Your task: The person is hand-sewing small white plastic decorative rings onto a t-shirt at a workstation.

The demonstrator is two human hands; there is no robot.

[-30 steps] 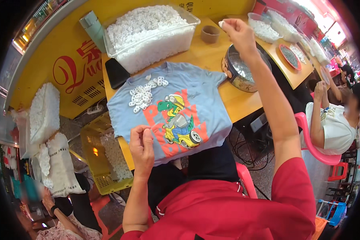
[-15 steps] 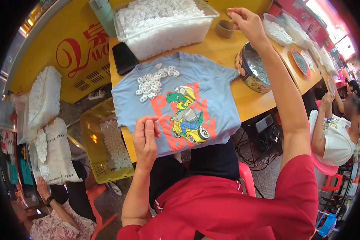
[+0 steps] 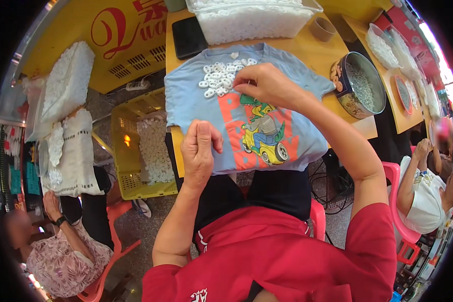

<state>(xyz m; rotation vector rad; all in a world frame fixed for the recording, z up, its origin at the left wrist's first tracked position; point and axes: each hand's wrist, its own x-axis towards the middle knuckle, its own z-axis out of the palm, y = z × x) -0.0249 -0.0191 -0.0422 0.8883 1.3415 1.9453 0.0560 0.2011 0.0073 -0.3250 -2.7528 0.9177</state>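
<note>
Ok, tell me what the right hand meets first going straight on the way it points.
The right hand would likely meet the white pieces on the blue shirt first; its height above them is unclear.

Both hands point(image 3: 200, 155) are over a blue shirt point(image 3: 309, 141) bearing white pieces point(image 3: 219, 79).

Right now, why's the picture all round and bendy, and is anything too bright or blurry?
Head view: the fisheye lens bends edges near the dark rim; glare whitens the upper right; a glint lights the yellow crate; the lower-left person's head is blurred; the white pieces look fairly clear.
</note>
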